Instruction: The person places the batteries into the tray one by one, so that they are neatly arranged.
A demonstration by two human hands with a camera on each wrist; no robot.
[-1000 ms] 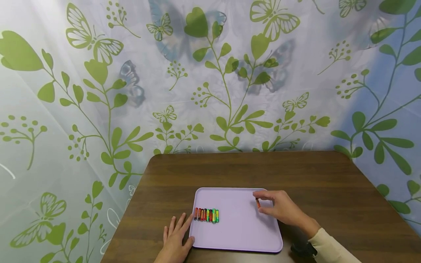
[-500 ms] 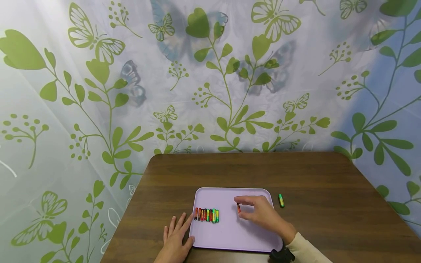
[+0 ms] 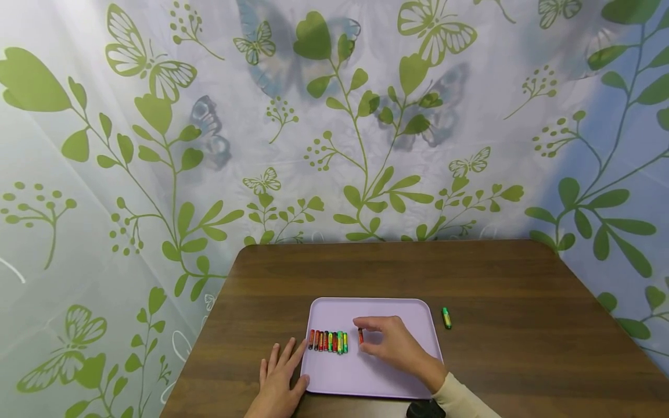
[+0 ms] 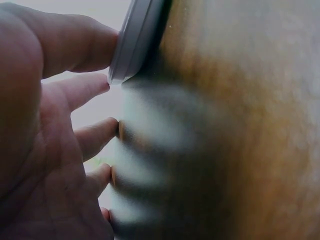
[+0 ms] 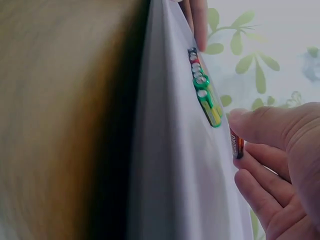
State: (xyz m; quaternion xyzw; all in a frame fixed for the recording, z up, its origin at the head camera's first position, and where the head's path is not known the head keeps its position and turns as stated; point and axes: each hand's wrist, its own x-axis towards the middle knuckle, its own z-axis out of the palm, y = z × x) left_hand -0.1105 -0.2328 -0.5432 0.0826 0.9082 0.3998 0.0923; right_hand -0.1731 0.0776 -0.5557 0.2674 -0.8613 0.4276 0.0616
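Note:
Between thumb and fingertips, my right hand pinches a red and black battery over the tray, just right of a row of batteries. The held battery also shows in the right wrist view. That row of several red and green batteries lies side by side on the left part of the lilac tray. My left hand rests on the table with fingers spread, touching the tray's left edge. In the left wrist view, the thumb meets the tray rim.
A lone green battery lies on the brown wooden table, right of the tray. Behind the table hangs a curtain printed with leaves and butterflies.
My right hand has moved left across the tray with the red and black battery, toward the row. The lone green battery has come into view. The left hand stays put.

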